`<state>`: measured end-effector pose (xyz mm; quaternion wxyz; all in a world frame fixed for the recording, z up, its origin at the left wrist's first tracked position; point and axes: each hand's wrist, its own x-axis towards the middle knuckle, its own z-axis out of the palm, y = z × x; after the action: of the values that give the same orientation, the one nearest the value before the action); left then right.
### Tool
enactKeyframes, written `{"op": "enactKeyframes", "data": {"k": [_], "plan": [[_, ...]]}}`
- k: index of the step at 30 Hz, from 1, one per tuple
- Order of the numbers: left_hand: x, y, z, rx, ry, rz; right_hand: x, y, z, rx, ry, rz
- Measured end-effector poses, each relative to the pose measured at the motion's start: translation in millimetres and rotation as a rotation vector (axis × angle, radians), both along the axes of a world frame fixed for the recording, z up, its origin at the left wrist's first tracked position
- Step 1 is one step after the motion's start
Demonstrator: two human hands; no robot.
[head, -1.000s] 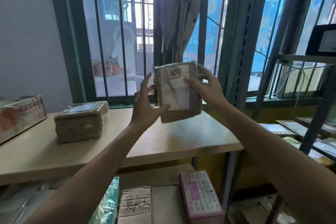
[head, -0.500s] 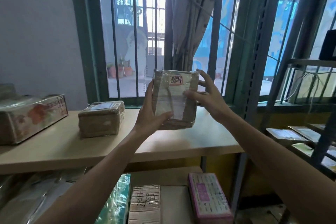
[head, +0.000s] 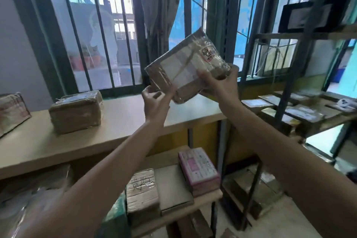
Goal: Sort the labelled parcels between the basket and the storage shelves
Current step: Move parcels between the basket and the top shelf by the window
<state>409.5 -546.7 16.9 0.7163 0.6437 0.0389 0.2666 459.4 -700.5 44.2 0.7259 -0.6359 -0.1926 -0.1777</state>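
- Currently the taped parcel is held in the air, tilted, with its white label and a small red-marked sticker facing the camera; it sits above the far right end of the table.
- Left hand: fingers curled at the parcel's lower left corner, thumb on the front face. Grip looks light, mostly fingertips.
- Right hand: closed around the parcel's lower right edge, thumb across the label. This hand appears to carry most of the weight.
- Relative to the parcel: a brown wrapped box lies on the table well to its left; a pink-labelled box lies on the lower shelf below it; the metal storage rack with flat parcels stands to its right.
- No basket visible in this view.
- Judgement: the step in hand is reading the label before choosing a destination, likely the rack to the right.
- Risk 1: glossy tape wrap plus a fingertip hold on the left; if the right hand lets go first, the parcel could slip and drop onto the table edge or the boxes below.
- Risk 2: the rack upright stands close to the right of the parcel; a swing that way could knock a corner against it.
- Risk 3: glare on the film may cause a misread label and wrong shelf.
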Motion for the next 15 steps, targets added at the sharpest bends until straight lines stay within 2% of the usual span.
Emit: {"op": "enactKeyframes", "data": {"k": [3,5,8,10,13,15], "plan": [[-15,-52,-16,-0.303,0.077,-0.338,-29,-18,-21,0.127,0.091,-0.074],[-22,-75,-25,-0.456,0.068,-0.412,-49,-42,-38,0.151,0.208,-0.123],[-26,-96,-52,-0.385,0.114,-0.421,-83,-97,-77,0.043,0.38,-0.269],[-34,-113,-80,-0.299,0.167,-0.442,-108,-138,-105,-0.021,0.386,-0.32],[-48,-148,-123,-0.273,0.319,-0.477,-141,-187,-144,-0.236,0.401,-0.29],[-55,-177,-150,-0.224,0.435,-0.52,-162,-209,-173,-0.31,0.483,-0.243]]}}
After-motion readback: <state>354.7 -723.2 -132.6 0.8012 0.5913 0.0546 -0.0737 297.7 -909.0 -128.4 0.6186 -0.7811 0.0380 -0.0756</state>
